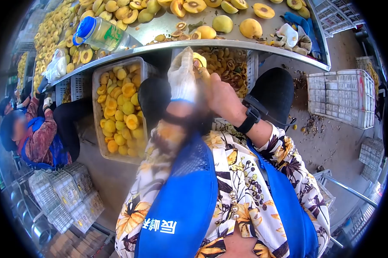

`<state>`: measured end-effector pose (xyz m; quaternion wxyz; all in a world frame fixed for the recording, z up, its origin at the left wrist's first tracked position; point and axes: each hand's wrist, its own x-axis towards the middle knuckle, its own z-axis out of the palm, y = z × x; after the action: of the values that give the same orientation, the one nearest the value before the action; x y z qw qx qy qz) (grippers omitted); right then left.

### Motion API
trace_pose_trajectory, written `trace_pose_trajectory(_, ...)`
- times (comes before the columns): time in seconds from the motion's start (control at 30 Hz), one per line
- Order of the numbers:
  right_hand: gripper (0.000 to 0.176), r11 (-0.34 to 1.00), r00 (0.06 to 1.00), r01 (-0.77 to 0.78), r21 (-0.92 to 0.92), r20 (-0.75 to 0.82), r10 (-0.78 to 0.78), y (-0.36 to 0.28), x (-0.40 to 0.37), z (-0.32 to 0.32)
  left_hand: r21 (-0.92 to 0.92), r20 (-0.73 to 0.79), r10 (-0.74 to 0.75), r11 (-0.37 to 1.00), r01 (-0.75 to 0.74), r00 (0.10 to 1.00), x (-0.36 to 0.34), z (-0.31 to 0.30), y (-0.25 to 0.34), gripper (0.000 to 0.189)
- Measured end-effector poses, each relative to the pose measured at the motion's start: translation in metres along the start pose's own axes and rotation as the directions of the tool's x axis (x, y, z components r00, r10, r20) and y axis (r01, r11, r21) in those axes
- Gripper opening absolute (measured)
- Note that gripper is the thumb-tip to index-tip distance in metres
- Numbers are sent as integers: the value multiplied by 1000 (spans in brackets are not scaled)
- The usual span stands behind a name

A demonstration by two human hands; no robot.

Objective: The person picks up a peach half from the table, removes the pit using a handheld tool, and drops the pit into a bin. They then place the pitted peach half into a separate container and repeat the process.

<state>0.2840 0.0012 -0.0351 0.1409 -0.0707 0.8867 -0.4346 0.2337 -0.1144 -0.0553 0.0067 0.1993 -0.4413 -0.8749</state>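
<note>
My left hand point(182, 78), in a white knit glove, is closed around a cut yellow peach point(199, 60) just below the table's front edge. The peach's cut face is turned toward my right hand. My bare right hand point(224, 96), with a black band at the wrist, is closed close beside the peach. What its fingers grip is blurred and partly hidden. Beneath my hands, between my knees, sits a crate with pits and brown scraps point(228, 64).
Peach halves point(52, 32) cover the left of the metal table point(168, 26), near a blue-capped bottle point(105, 34). A tub of peaches point(121, 107) stands left of my knee. White crates point(342, 96) are at right. A co-worker point(43, 137) sits at left.
</note>
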Motion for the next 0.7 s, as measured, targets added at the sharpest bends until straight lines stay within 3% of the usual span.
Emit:
trace_pose_trajectory(0.13,18,991,992,114,-65,63,-110,15,2,11,117,-62,20,993,-13,998,1,-2,-3,19)
trace_pose_trajectory(0.23,21,999,998,26,19,-59,-24,6,-1,11,105,-50,23,994,-18,998,-1,-3,-3,18)
trace_pose_trajectory(0.33,22,939,974,-189,287,173,143,-1,0,4,82,-3,33,996,-33,999,2,-9,-8,19)
trace_pose_trajectory(0.43,20,666,860,-490,562,439,262,-15,-5,-5,119,0,-52,992,52,999,3,-16,-13,22)
trace_pose_trajectory(0.6,17,387,769,-575,721,638,-46,20,1,10,-2,195,-304,951,310,933,12,-25,-16,31)
trace_pose_trajectory(0.7,21,1,774,-579,815,550,-314,24,-1,17,-35,113,-309,948,315,944,2,-28,-4,40)
